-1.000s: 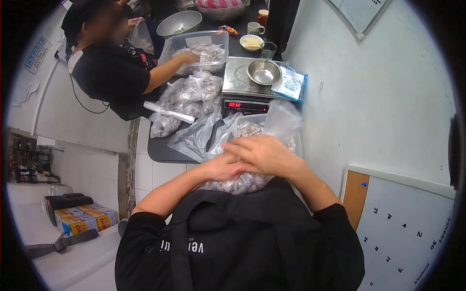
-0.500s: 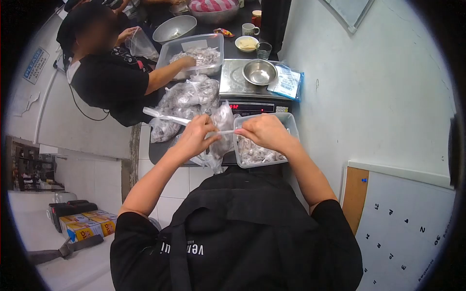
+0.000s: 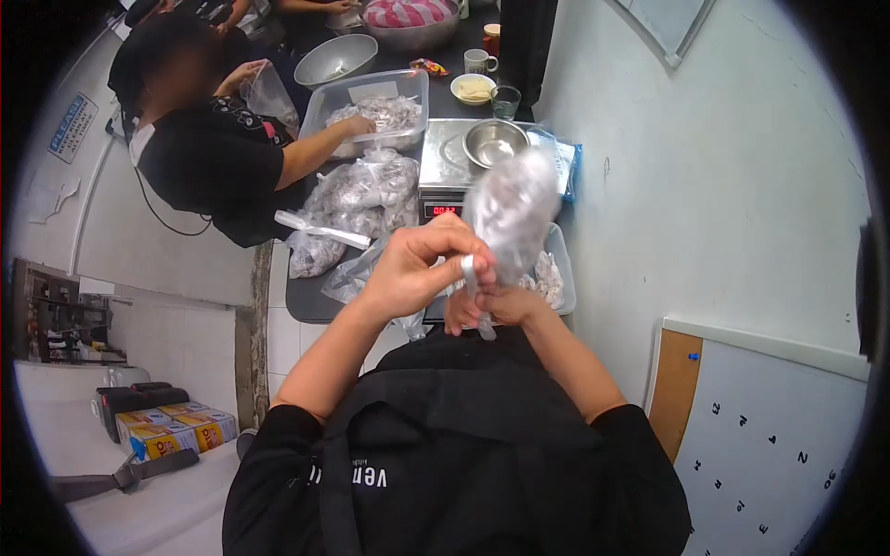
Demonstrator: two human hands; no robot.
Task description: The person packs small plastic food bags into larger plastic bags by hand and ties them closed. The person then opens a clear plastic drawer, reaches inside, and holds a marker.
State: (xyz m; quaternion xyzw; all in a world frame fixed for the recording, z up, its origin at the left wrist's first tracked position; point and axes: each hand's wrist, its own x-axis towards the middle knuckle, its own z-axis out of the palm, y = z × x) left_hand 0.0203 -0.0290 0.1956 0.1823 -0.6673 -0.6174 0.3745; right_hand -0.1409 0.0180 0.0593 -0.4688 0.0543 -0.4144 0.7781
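Left hand (image 3: 408, 269): thumb and forefinger clamped on pale plastic strip (image 3: 468, 266), seemingly neck of filled plastic bag (image 3: 513, 208). Right hand (image 3: 501, 304) just beside, lower; fingers partly hidden, cannot tell grip. Bag raised, motion-blurred, partly over clear plastic tub (image 3: 569, 283) of pale pieces. To handle well: pinch neck close to contents, draw strip snug without tearing thin film, keep bag off digital scale (image 3: 440, 157) and its steel bowl (image 3: 494, 139). Farther out, left of scale: heaped filled bags (image 3: 362, 195).
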